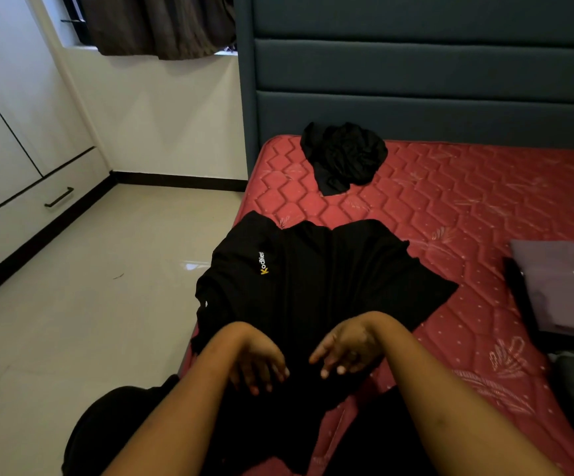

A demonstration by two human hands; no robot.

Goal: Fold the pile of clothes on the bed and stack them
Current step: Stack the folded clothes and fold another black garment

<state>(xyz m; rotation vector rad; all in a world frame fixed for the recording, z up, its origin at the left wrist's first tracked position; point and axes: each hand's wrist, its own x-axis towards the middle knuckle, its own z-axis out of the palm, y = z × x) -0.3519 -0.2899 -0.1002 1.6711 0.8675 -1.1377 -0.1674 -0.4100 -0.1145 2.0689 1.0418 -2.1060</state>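
Fingers of left hand (258, 364) and right hand (349, 348) lay straight, gripping nothing, over the black T-shirt (313, 276). Spread flat mid-frame, it seemed readied for folding.

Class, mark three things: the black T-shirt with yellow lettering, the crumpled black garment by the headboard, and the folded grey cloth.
black T-shirt with yellow lettering (330, 273): head view, middle of its spread body.
crumpled black garment (345, 154): head view, centre of the heap.
folded grey cloth (567, 290): head view, its flat top face.

A dark curtain (155, 25) hangs beside the padded teal headboard (416, 73).
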